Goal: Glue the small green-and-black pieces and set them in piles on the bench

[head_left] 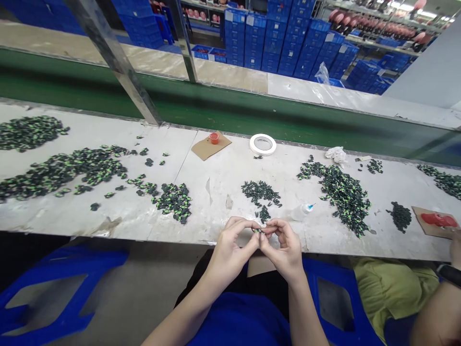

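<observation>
My left hand [233, 245] and my right hand [284, 247] meet at the near edge of the white workbench [216, 178], fingertips pinched together on one small black-and-green part [260, 231]. Just beyond them lies a small pile of the same parts [261, 193]. A small clear glue bottle [301, 211] with a blue tip lies to the right of that pile. Larger heaps of parts spread at the left [72, 168], near centre left [175, 201] and at the right [342, 192].
A roll of white tape [262, 144] and a cardboard scrap with an orange cap [213, 138] sit at the back of the bench. A green conveyor belt [230, 108] runs behind. Another person's arm [437, 307] is at the right. Blue stools stand below.
</observation>
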`<state>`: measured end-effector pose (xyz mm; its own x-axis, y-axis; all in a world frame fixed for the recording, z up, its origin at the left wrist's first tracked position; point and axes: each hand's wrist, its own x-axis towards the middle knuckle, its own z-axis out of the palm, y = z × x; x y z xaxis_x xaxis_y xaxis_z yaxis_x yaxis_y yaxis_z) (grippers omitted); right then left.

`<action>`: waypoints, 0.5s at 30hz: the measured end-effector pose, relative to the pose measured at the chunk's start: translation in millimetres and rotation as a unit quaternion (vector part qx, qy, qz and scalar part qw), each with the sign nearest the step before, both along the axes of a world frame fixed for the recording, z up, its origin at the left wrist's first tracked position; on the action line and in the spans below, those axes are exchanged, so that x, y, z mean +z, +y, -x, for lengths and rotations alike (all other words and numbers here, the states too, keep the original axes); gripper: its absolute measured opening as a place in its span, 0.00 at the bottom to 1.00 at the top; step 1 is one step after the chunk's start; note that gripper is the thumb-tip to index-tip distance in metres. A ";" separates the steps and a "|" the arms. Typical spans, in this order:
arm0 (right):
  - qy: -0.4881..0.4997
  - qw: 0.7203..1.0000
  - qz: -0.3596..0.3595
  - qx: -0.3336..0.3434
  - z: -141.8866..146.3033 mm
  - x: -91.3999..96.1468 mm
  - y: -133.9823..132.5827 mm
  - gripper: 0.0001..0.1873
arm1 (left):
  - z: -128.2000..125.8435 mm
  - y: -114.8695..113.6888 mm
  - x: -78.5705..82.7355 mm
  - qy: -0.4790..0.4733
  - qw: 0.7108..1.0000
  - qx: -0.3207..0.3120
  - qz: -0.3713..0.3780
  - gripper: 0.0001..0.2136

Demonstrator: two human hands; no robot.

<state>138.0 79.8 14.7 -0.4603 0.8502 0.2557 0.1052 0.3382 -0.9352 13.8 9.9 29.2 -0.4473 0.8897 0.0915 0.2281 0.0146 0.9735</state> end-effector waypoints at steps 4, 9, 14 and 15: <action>-0.018 1.000 -0.011 -0.016 -13.8 -2.8 -3.3 0.12 | -6.0 0.4 -5.0 -0.024 0.999 -0.035 0.007 0.07; -0.059 0.991 -0.038 -0.116 -48.1 -5.6 6.1 0.15 | 29.1 0.4 -9.9 0.050 0.996 -0.061 0.035 0.20; -0.037 0.922 -0.084 -0.377 -80.8 -16.3 51.2 0.17 | 105.0 -6.2 -27.4 0.272 0.932 0.212 0.117 0.15; -0.054 0.915 -0.083 -0.391 -83.8 -17.4 59.1 0.19 | 116.8 -7.9 -32.2 0.305 0.914 0.234 0.127 0.16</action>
